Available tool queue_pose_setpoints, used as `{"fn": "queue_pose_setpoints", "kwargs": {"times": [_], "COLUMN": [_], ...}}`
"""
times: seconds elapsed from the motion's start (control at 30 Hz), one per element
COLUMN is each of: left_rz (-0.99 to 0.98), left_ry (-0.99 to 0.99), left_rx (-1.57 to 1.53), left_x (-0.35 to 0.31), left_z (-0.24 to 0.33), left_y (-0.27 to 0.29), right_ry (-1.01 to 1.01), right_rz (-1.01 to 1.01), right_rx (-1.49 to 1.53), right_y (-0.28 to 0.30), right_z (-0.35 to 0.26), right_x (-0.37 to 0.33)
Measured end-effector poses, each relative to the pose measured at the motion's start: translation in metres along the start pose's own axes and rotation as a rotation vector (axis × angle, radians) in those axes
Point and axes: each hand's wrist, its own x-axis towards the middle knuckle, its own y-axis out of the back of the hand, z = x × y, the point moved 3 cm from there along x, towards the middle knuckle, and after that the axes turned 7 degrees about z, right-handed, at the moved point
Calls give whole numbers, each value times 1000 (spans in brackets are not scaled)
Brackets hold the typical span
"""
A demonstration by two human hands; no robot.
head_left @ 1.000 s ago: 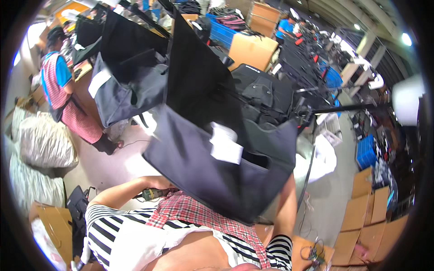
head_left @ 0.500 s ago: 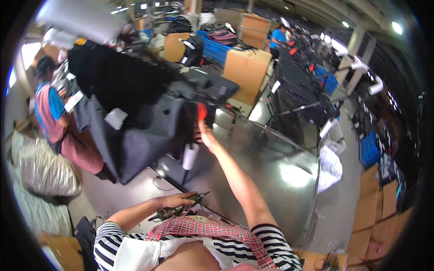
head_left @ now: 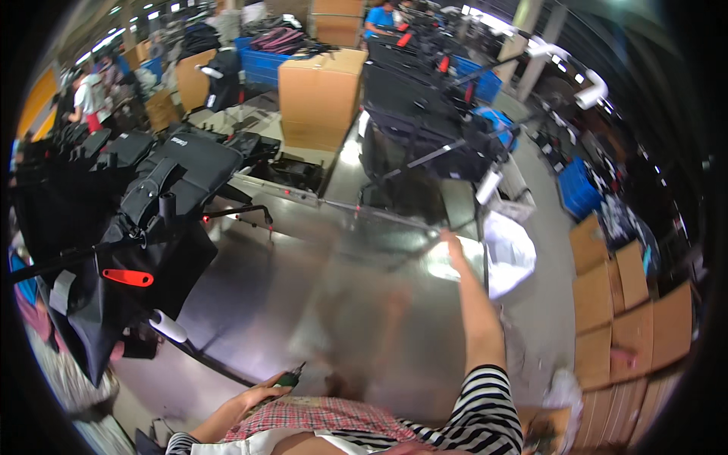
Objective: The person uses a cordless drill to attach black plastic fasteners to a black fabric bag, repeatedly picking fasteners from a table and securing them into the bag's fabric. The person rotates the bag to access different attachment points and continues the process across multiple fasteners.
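Note:
My left hand [head_left: 262, 394], low in the view, is closed round a dark green power screwdriver [head_left: 288, 378] whose bit points up and to the right. My right hand [head_left: 452, 244] is stretched far forward over the metal tabletop [head_left: 341, 303], close to the lower tubes of a black fabric-covered frame [head_left: 413, 98]. Its fingers are smeared, so I cannot make out whether they touch a tube. To the left lies another black fabric-and-tube frame [head_left: 182, 163] with a red handle piece [head_left: 127, 277] and a white-wrapped tube end [head_left: 167, 326].
A tall cardboard box [head_left: 318, 98] and a blue crate [head_left: 262, 62] stand beyond the table. A white plastic bag [head_left: 509, 254] hangs by its right edge. Cardboard boxes [head_left: 633, 334] stack at the right. Other people [head_left: 379, 21] work in the background.
My view has turned right. My right hand has left the red handle piece on the left frame and swung right across the table. My left hand still holds the screwdriver.

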Motion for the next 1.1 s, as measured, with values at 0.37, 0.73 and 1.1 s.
{"fn": "queue_pose_setpoints", "kwargs": {"times": [0.37, 0.73, 1.1], "left_rz": [201, 8, -257], "left_ry": [156, -59, -290], "left_rx": [-168, 44, 401], "left_x": [32, 34, -26], "left_z": [37, 35, -56], "left_y": [-48, -46, -18], "right_ry": [-246, 238, 536], "right_rz": [299, 195, -623], "right_rx": [932, 194, 104], "right_y": [202, 276, 292], "right_z": [-42, -327, -376], "right_x": [303, -79, -318]}}
